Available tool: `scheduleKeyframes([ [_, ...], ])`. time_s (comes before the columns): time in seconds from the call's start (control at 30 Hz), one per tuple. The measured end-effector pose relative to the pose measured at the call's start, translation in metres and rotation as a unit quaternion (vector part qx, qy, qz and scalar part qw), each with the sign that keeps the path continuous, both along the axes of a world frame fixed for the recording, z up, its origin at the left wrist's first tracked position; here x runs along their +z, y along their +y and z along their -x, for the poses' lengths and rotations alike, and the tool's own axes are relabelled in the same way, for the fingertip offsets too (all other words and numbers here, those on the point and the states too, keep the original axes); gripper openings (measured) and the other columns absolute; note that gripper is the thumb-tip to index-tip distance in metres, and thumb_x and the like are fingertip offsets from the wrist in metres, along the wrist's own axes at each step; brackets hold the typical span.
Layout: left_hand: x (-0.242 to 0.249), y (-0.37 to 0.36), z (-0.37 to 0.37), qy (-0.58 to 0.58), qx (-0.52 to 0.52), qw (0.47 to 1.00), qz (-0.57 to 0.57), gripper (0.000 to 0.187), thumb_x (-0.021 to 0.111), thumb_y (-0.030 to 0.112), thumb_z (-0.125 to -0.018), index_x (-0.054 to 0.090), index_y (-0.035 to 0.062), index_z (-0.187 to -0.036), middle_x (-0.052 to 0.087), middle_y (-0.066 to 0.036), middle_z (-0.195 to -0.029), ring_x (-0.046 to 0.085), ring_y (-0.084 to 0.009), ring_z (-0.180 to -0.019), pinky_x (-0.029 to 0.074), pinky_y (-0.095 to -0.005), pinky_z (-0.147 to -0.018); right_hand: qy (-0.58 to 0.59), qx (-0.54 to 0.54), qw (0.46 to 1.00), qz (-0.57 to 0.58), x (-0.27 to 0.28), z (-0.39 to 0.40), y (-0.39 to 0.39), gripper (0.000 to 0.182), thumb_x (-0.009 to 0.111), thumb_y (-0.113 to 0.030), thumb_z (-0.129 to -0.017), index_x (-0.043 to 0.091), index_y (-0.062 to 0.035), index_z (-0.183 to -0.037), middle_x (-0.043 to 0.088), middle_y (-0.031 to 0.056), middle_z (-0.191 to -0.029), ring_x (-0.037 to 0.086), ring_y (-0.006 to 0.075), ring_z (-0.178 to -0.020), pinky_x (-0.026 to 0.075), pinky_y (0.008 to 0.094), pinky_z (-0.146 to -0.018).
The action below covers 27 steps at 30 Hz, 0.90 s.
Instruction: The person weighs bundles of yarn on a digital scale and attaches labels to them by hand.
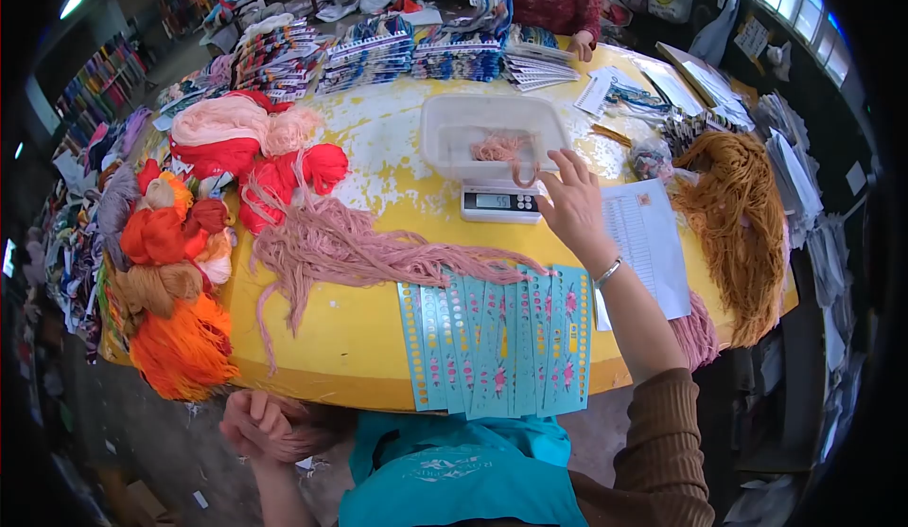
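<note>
Over the edge of a clear plastic box (445, 153), my right hand (579, 207) has its thumb and fingertips around a loose end of pink yarn (497, 147). The rest of that yarn lies bunched in the box. Beneath the box is a small digital scale (499, 202) with its display lit. My left hand (268, 425) is low beside the table's front edge, fingers curled; what they hold, if anything, I cannot make out. A long dusty-pink skein (364, 248) stretches across the table, its right end over a fan of turquoise printed cards (492, 347).
Red and pink skeins (222, 144) and orange yarn (180, 347) crowd the left side. A brown skein (738, 234) hangs at right, near a printed sheet (643, 243). Stacked thread cards (369, 54) line the back, where a person (549, 2) sits.
</note>
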<state>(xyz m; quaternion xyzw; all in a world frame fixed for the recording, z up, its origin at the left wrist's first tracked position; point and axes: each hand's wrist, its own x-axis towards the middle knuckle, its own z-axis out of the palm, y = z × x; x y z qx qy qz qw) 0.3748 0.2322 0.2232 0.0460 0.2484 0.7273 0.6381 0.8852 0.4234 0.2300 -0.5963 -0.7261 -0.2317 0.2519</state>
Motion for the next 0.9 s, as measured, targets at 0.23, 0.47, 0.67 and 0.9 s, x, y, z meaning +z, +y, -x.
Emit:
scheduleKeyframes([
  [0.23,0.012,0.06,-0.044,-0.16,-0.303,0.856,-0.387,0.058,0.054,0.025,-0.098,0.029,0.016,-0.15,0.056,-0.009,-0.082,0.055,-0.0115,-0.052,0.042,-0.021,-0.045,-0.048,-0.003,0.999,-0.008,-0.027,0.012,0.036,0.02,0.073,-0.013,-0.071,0.065,-0.0093,-0.089,0.055,0.0113,-0.128,0.042,0.0289,-0.131,0.039,0.0442,-0.098],
  [0.47,0.029,0.11,-0.029,-0.143,-0.31,0.807,-0.482,0.048,0.052,0.02,-0.098,0.041,0.0097,-0.143,0.055,-0.006,-0.075,0.055,-0.0145,-0.052,0.045,-0.0246,-0.047,0.585,0.204,0.783,0.049,0.013,-0.022,0.024,0.009,0.063,-0.012,-0.082,0.064,-0.0034,-0.085,0.059,0.0117,-0.127,0.053,0.0267,-0.12,0.038,0.0386,-0.102],
  [0.67,0.074,0.134,-0.042,-0.133,-0.28,0.852,-0.422,0.053,0.054,0.016,-0.096,0.038,0.0082,-0.145,0.05,-0.005,-0.067,0.05,-0.0133,-0.046,0.043,-0.024,-0.044,0.748,0.434,0.498,-0.066,0.148,-0.145,-0.077,0.015,0.058,-0.015,-0.086,0.057,-0.0063,-0.074,0.05,0.0035,-0.069,0.046,0.0148,-0.062,0.039,0.0292,-0.062],
  [0.9,0.085,0.144,-0.1,0.501,-0.035,0.864,-0.02,0.011,0.062,0.013,-0.088,0.065,0.0016,-0.088,0.053,0.0,-0.065,0.042,-0.0066,-0.046,0.032,-0.0217,-0.04,0.611,0.247,0.709,-0.251,0.21,-0.161,-0.162,0.015,0.051,-0.007,-0.091,0.051,-0.0036,-0.076,0.034,-0.0008,-0.066,0.027,0.0072,-0.052,0.02,0.0218,-0.046],
])
